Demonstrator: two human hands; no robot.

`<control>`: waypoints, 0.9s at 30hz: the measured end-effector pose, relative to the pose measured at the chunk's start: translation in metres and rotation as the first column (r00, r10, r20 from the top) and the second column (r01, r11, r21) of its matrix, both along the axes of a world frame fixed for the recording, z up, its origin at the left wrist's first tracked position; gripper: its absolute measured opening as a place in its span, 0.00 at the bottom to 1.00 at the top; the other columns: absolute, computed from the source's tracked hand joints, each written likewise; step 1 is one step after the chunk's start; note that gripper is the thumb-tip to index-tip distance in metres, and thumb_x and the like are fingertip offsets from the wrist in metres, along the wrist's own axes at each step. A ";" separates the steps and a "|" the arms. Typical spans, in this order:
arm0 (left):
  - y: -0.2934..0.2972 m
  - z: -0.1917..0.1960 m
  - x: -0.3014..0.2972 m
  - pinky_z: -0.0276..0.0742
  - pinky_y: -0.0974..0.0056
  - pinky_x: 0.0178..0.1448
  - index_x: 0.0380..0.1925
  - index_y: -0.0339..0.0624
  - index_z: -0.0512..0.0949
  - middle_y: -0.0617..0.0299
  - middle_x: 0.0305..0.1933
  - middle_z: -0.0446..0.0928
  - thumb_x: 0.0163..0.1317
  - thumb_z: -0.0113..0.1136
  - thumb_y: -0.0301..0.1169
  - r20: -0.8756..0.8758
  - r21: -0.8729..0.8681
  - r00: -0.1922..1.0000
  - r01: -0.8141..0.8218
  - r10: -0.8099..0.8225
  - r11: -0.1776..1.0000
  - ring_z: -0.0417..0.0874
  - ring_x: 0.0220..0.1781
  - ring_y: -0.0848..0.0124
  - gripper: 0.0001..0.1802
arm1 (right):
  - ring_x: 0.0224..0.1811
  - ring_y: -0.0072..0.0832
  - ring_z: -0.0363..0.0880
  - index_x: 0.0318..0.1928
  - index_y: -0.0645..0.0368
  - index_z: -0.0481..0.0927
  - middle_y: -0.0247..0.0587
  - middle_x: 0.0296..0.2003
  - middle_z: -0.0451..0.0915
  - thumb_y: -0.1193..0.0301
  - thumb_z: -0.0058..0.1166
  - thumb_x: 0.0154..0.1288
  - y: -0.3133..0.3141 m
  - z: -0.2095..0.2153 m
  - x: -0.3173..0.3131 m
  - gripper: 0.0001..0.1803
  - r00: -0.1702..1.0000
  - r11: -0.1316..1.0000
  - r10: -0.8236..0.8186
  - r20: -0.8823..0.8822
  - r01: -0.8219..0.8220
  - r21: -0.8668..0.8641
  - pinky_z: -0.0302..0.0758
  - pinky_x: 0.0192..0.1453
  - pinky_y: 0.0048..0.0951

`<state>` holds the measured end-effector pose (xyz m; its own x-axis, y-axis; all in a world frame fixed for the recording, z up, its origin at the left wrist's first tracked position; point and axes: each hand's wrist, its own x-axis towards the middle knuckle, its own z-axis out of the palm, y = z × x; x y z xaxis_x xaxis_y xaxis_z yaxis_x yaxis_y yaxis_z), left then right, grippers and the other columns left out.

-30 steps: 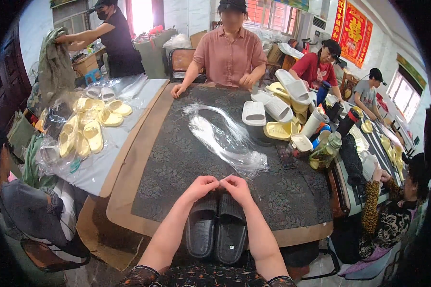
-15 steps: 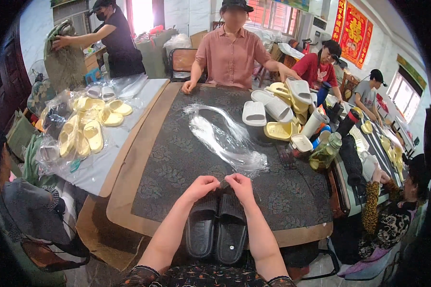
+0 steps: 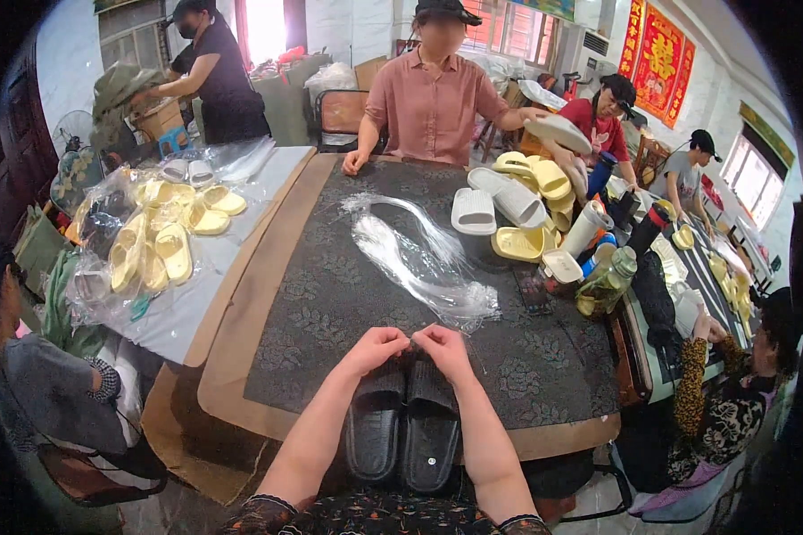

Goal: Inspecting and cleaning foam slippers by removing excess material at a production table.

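Red wall banner [image 3: 658,58], dark door [image 3: 20,134], blue stool [image 3: 172,140]

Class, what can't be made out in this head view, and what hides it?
- Head view, hidden: whether the left hand and right hand pinch anything thin; their own grip covers it.
- Head view, hidden: the toe ends of the black slippers, partly behind the hands.
- Head view, too small: any mark on the white sticker.
- Head view, cut off: the sleeves, by the lower edge.
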<state>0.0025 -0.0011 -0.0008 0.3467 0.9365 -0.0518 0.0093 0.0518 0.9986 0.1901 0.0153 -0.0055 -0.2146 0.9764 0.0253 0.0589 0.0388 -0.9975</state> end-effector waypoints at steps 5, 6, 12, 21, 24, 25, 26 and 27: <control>0.000 0.000 0.000 0.68 0.74 0.38 0.29 0.37 0.79 0.70 0.28 0.76 0.62 0.56 0.34 -0.010 0.001 1.000 0.001 -0.001 1.000 0.71 0.30 0.81 0.10 | 0.29 0.13 0.70 0.31 0.62 0.81 0.25 0.25 0.77 0.69 0.58 0.60 -0.001 0.002 0.000 0.08 0.998 0.998 -0.053 0.023 0.053 0.024 0.67 0.35 0.18; 0.000 0.000 -0.001 0.68 0.74 0.38 0.29 0.37 0.79 0.70 0.28 0.76 0.62 0.56 0.34 -0.022 0.019 1.000 -0.002 0.003 1.000 0.71 0.30 0.81 0.11 | 0.29 0.13 0.70 0.31 0.62 0.81 0.25 0.25 0.77 0.69 0.58 0.60 -0.002 0.005 -0.001 0.08 0.998 0.998 -0.052 0.021 0.051 0.024 0.67 0.35 0.18; 0.002 -0.005 -0.003 0.68 0.74 0.38 0.30 0.37 0.78 0.70 0.29 0.76 0.61 0.56 0.34 0.007 -0.003 1.000 0.015 -0.015 1.000 0.72 0.31 0.81 0.10 | 0.29 0.13 0.71 0.32 0.62 0.81 0.26 0.26 0.78 0.70 0.58 0.61 -0.004 0.005 -0.003 0.07 0.996 0.994 0.092 -0.004 -0.092 0.063 0.67 0.35 0.17; 0.000 -0.001 -0.001 0.68 0.74 0.37 0.29 0.37 0.78 0.70 0.28 0.75 0.62 0.56 0.33 0.001 0.002 1.000 0.006 -0.006 1.000 0.72 0.31 0.81 0.10 | 0.29 0.12 0.70 0.31 0.62 0.81 0.25 0.26 0.77 0.70 0.58 0.60 -0.003 0.005 -0.001 0.07 1.000 1.000 0.008 -0.007 -0.008 0.027 0.67 0.35 0.17; 0.000 0.000 0.000 0.67 0.74 0.37 0.29 0.37 0.78 0.70 0.27 0.75 0.62 0.56 0.34 -0.014 -0.004 1.000 -0.003 0.003 1.000 0.71 0.30 0.81 0.10 | 0.29 0.13 0.71 0.31 0.63 0.81 0.26 0.26 0.77 0.70 0.59 0.59 -0.003 0.003 -0.001 0.08 0.999 0.993 0.046 0.018 -0.047 0.111 0.67 0.35 0.18; 0.000 -0.001 0.000 0.67 0.74 0.37 0.29 0.37 0.78 0.70 0.27 0.75 0.62 0.56 0.34 -0.013 -0.004 1.000 -0.004 0.004 1.000 0.71 0.30 0.81 0.10 | 0.29 0.13 0.71 0.31 0.63 0.81 0.26 0.26 0.77 0.70 0.59 0.59 -0.002 0.004 -0.001 0.08 0.999 0.998 -0.023 -0.047 0.026 0.061 0.67 0.35 0.18; 0.001 -0.002 0.000 0.67 0.74 0.37 0.29 0.37 0.78 0.70 0.27 0.75 0.62 0.56 0.34 -0.017 0.005 1.000 -0.003 0.003 1.000 0.71 0.30 0.82 0.10 | 0.30 0.14 0.71 0.30 0.63 0.81 0.26 0.26 0.78 0.70 0.59 0.59 -0.002 0.005 -0.001 0.08 0.990 0.995 -0.094 -0.107 0.095 0.007 0.67 0.35 0.19; 0.001 -0.002 -0.001 0.67 0.74 0.37 0.29 0.37 0.78 0.70 0.27 0.75 0.62 0.56 0.34 -0.021 0.014 1.000 -0.003 0.003 1.000 0.71 0.30 0.82 0.10 | 0.30 0.14 0.71 0.30 0.63 0.81 0.26 0.26 0.78 0.70 0.59 0.59 -0.003 0.007 -0.002 0.08 0.990 0.996 -0.092 -0.107 0.094 0.007 0.67 0.35 0.19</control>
